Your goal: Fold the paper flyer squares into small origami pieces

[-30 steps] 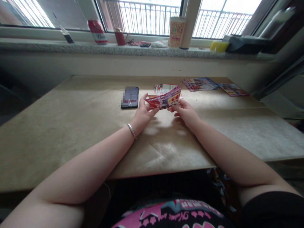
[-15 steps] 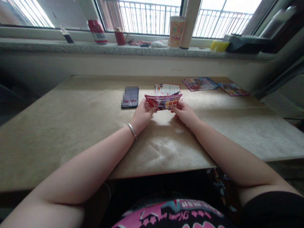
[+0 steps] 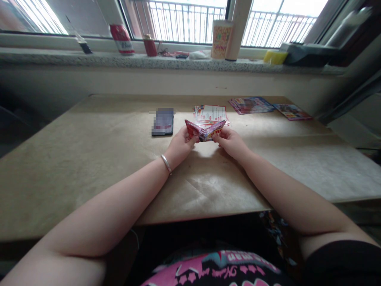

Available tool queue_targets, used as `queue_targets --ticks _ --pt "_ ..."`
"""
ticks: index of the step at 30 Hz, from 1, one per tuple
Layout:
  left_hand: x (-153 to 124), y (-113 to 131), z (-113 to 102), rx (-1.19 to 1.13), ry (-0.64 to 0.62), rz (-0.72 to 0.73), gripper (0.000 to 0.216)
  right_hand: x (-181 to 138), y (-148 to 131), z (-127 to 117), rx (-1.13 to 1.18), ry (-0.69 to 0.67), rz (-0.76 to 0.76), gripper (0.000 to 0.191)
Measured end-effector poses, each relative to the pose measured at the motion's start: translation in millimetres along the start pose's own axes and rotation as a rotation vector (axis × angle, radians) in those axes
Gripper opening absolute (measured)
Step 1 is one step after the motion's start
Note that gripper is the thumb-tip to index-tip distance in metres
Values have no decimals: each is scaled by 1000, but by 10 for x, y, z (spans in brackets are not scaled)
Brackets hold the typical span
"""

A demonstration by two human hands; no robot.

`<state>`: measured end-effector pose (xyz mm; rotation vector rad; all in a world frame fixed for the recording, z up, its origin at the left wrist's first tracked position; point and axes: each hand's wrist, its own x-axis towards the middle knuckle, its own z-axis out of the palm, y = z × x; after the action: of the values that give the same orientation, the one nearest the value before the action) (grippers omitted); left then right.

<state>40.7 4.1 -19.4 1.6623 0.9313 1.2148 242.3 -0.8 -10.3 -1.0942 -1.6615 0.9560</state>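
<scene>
Both my hands pinch a small red and yellow printed leaflet [image 3: 204, 130], folded into a narrow shape, just above the brown table [image 3: 89, 159]. My left hand [image 3: 179, 146] grips its left end, a silver bracelet on that wrist. My right hand [image 3: 231, 143] grips its right end, fingers closed. Behind the folded leaflet lies a flat white and red leaflet [image 3: 210, 113]. A dark phone [image 3: 163, 122] lies to the left of my left hand.
Two more colourful leaflets [image 3: 250, 105] [image 3: 292, 111] lie at the table's far right. On the stone window sill [image 3: 59, 58] stand a red can [image 3: 122, 39], a small red container [image 3: 150, 45], a patterned cup [image 3: 220, 39] and a yellow sponge [image 3: 274, 57].
The leaflet has been folded smaller and lowered; my hands have drawn closer together at its ends. The flat leaflet behind it shows more fully.
</scene>
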Motion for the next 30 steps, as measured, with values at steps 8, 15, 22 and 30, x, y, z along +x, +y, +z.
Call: queue_targets --ticks 8,15,22,30 --pt "-36 32 -22 256 -64 39 24 -17 6 13 -106 -70 -78 32" --pt "-56 17 -7 242 -125 67 29 -30 -37 62 3 -92 22 35" --pt "-64 17 40 194 -179 79 24 -58 -138 131 159 -157 83 44" --pt "-62 34 52 89 -215 38 31 -64 -151 154 172 -144 67 48"
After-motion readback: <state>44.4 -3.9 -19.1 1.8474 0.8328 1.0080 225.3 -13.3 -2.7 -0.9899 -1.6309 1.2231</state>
